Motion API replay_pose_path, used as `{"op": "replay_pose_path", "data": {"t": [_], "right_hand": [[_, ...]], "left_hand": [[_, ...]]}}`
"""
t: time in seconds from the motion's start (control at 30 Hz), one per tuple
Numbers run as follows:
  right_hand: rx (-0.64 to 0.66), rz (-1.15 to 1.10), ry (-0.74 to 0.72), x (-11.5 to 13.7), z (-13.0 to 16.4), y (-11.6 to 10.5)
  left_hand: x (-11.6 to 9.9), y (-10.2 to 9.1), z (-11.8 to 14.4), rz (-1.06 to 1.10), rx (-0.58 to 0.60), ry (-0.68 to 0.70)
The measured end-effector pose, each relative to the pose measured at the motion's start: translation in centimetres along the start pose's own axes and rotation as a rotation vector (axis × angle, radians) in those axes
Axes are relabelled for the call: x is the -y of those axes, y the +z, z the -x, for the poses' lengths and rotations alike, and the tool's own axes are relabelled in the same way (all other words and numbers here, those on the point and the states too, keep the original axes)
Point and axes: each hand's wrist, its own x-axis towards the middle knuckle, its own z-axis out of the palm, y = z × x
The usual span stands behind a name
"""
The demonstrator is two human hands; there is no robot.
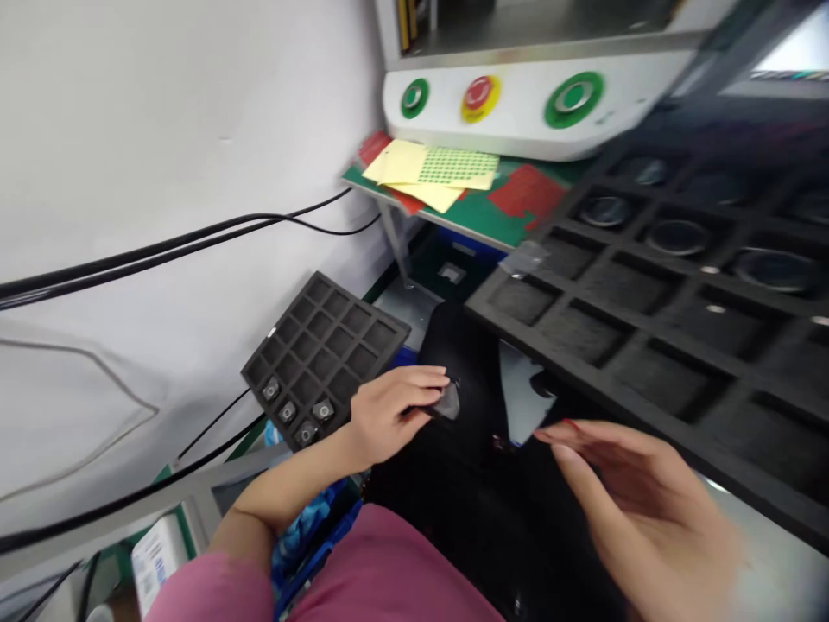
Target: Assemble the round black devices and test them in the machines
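Observation:
My left hand [395, 410] is closed around a small dark piece with a clear, glassy-looking face [448, 402], held over my dark-clothed lap. What kind of piece it is I cannot make out. To the right, my right hand [641, 501] is blurred, its thumb and forefinger close together. A thin red sliver [570, 424] shows at that forefinger; whether anything else lies between the fingertips is hidden. Beyond my left hand a black foam tray [322, 337] sits tilted, with several small dark parts [306, 432] in its near compartments.
A larger black compartment tray [602, 333] with round dark discs [677, 236] juts in from the right. Yellow sticker sheets [446, 168] and red scraps [526, 192] lie on a green bench below a white button panel [511, 130]. Black cables [194, 246] run along the left wall.

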Motion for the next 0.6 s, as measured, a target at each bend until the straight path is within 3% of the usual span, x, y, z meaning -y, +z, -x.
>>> {"op": "replay_pose_path", "data": {"t": [0.07, 0.13, 0.3, 0.43, 0.53, 0.6], "right_hand": [[-0.018, -0.188, 0.024, 1.4, -0.2, 1.3], [0.0, -0.337, 0.066, 2.4, -0.2, 1.9], [-0.078, -0.408, 0.101, 3.1, 0.7, 1.5], [-0.098, -0.426, 0.104, 3.3, 0.9, 1.0], [-0.105, -0.414, 0.099, 3.6, 0.8, 0.8], [-0.111, -0.384, 0.088, 3.7, 0.8, 0.5]], "left_hand": [[-1.0, 1.8, -1.1, -0.087, 0.014, 0.35], [-1.7, 3.0, -2.1, -0.191, 0.024, 0.541], [-2.8, 4.7, -3.1, -0.154, 0.126, 0.606], [-3.4, 6.4, -2.4, 0.006, 0.024, 0.492], [-3.9, 7.6, -2.1, 0.292, -0.101, 0.154], [-4.0, 7.7, -2.2, 0.553, -0.078, -0.118]]}}
